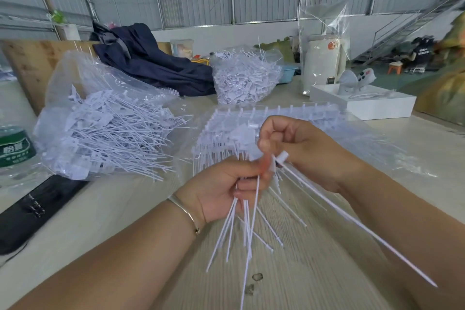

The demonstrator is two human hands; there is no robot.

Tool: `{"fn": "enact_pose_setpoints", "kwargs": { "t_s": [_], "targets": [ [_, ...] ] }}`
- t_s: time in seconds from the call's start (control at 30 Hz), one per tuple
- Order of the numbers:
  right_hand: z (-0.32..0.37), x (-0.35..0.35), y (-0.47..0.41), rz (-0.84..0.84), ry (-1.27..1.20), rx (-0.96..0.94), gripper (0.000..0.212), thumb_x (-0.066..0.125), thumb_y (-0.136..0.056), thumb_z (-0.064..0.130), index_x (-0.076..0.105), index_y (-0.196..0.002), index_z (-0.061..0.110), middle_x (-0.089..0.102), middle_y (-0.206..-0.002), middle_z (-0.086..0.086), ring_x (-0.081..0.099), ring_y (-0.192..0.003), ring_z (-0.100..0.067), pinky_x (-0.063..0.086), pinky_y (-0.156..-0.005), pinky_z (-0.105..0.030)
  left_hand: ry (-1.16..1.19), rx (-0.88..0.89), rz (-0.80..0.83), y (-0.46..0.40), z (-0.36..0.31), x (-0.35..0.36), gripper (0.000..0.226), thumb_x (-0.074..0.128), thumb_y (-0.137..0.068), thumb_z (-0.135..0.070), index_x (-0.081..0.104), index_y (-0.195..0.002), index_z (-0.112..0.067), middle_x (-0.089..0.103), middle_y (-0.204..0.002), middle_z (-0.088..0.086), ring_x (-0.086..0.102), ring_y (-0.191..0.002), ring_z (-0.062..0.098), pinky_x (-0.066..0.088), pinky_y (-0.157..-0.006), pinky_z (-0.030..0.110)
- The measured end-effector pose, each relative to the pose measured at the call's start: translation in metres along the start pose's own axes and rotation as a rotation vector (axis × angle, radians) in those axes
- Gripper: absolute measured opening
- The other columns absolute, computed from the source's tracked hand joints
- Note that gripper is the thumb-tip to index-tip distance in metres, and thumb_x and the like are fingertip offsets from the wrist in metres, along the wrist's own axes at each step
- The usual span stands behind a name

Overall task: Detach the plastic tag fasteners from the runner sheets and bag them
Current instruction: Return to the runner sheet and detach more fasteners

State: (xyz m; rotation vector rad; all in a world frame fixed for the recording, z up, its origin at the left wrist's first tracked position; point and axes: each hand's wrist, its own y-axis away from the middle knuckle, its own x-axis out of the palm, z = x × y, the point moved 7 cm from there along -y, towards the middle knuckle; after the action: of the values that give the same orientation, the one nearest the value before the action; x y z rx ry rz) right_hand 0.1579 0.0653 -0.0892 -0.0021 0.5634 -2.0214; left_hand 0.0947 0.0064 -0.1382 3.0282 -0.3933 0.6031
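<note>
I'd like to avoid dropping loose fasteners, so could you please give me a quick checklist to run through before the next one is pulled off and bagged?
1. Left hand grips the bundle of detached fasteners: ok, though the tails fan out loosely.
2. Right hand holds a single fastener by its head end: ok.
3. Runner sheet within reach behind the hands: ok.
4. Open bag of fasteners ready at the left, mouth facing the hands: ok.
5. Single fastener fully free of the runner: cannot tell, motion blur.
6. Water bottle clear of the bag: not ok, it stands right beside it.
</note>
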Motion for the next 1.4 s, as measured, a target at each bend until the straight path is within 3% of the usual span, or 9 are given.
{"fn": "enact_pose_setpoints", "kwargs": {
  "t_s": [0.17, 0.3, 0.37, 0.5, 0.7, 0.83, 1.0, 1.17, 1.4],
  "targets": [
    [0.007, -0.002, -0.001, -0.145, 0.096, -0.042, 0.031, 0.062, -0.083, 0.039, 0.056, -0.076, 0.009, 0.061, -0.057, 0.006, 0.049, -0.054, -0.005, 0.040, -0.059, -0.016, -0.038, 0.009, -0.140, -0.003, -0.006, -0.009, 0.018, 0.072, -0.074, -0.029, 0.063, -0.072, -0.013, 0.034, -0.044, -0.007, 0.024, -0.032, 0.000, 0.017, -0.034, 0.012],
    [0.006, -0.016, 0.002, -0.363, 0.388, -0.060, 0.043, 0.055, -0.094, 0.037, 0.058, -0.081, -0.004, 0.049, -0.068, -0.029, 0.038, -0.059, -0.018, 0.031, -0.058, -0.029, 0.001, 0.042, -0.250, -0.004, -0.012, -0.021, 0.024, 0.061, -0.083, -0.034, 0.052, -0.072, -0.015, 0.036, -0.050, -0.006, 0.026, -0.035, 0.002, 0.018, -0.031, 0.013],
    [0.004, -0.021, 0.003, -0.405, 0.519, -0.048, 0.042, 0.053, -0.097, 0.034, 0.058, -0.078, -0.003, 0.047, -0.065, -0.027, 0.036, -0.054, -0.014, 0.030, -0.053, -0.027, -0.036, 0.029, -0.330, -0.003, -0.010, -0.028, 0.027, 0.062, -0.082, -0.038, 0.051, -0.074, -0.015, 0.039, -0.053, -0.005, 0.030, -0.038, 0.003, 0.019, -0.031, 0.013],
    [-0.004, -0.027, 0.002, -0.421, 0.700, -0.005, 0.046, 0.050, -0.098, 0.037, 0.060, -0.073, 0.000, 0.041, -0.047, 0.007, 0.040, -0.046, -0.007, 0.030, -0.050, -0.023, -0.046, 0.024, -0.371, -0.004, -0.007, -0.031, 0.023, 0.061, -0.084, -0.034, 0.053, -0.077, -0.014, 0.038, -0.053, -0.004, 0.033, -0.042, 0.004, 0.022, -0.033, 0.013],
    [-0.006, -0.031, 0.004, -0.486, 0.881, 0.036, 0.053, 0.045, -0.099, 0.043, 0.061, -0.071, 0.000, 0.055, -0.057, -0.011, 0.052, -0.057, -0.026, 0.041, -0.059, -0.037, -0.078, -0.004, -0.417, -0.003, -0.003, -0.033, 0.031, 0.059, -0.088, -0.044, 0.049, -0.076, -0.017, 0.037, -0.055, -0.007, 0.038, -0.043, 0.006, 0.034, -0.040, 0.015],
    [-0.002, -0.034, 0.007, -0.557, 0.965, 0.048, 0.049, 0.045, -0.101, 0.037, 0.062, -0.074, 0.000, 0.060, -0.063, -0.016, 0.054, -0.060, -0.031, 0.042, -0.058, -0.037, -0.111, 0.030, -0.406, -0.005, -0.005, -0.029, 0.036, 0.069, -0.073, -0.046, 0.041, -0.068, -0.023, 0.027, -0.057, -0.008, 0.022, -0.042, 0.004, 0.020, -0.036, 0.013],
    [-0.005, -0.029, 0.006, -0.539, 0.940, 0.079, 0.044, 0.048, -0.101, 0.027, 0.045, -0.061, 0.009, 0.045, -0.058, -0.004, 0.043, -0.059, -0.024, 0.033, -0.059, -0.036, -0.297, 0.062, -0.412, -0.004, -0.007, -0.021, 0.037, 0.077, -0.067, -0.037, 0.054, -0.042, -0.023, 0.020, -0.055, -0.010, 0.016, -0.044, 0.006, 0.014, -0.038, 0.016],
    [-0.010, -0.028, 0.004, -0.568, 0.648, 0.063, 0.021, 0.055, -0.096, 0.013, 0.064, -0.080, 0.002, 0.045, -0.050, 0.010, 0.045, -0.048, 0.000, 0.033, -0.048, -0.013, -0.312, 0.071, -0.556, -0.001, -0.008, -0.038, 0.041, 0.080, -0.076, -0.020, 0.060, -0.041, -0.023, 0.025, -0.052, -0.010, 0.020, -0.040, 0.005, 0.017, -0.035, 0.015],
    [0.001, -0.021, 0.007, -0.529, 0.542, 0.031, 0.010, 0.059, -0.083, 0.003, 0.067, -0.079, 0.008, 0.054, -0.063, 0.009, 0.047, -0.056, -0.003, 0.040, -0.057, -0.010, -0.310, -0.011, -0.598, 0.002, -0.006, -0.046, 0.035, 0.079, -0.076, -0.025, 0.058, -0.048, -0.024, 0.027, -0.049, -0.010, 0.020, -0.038, 0.006, 0.016, -0.032, 0.016]
  ]
}}
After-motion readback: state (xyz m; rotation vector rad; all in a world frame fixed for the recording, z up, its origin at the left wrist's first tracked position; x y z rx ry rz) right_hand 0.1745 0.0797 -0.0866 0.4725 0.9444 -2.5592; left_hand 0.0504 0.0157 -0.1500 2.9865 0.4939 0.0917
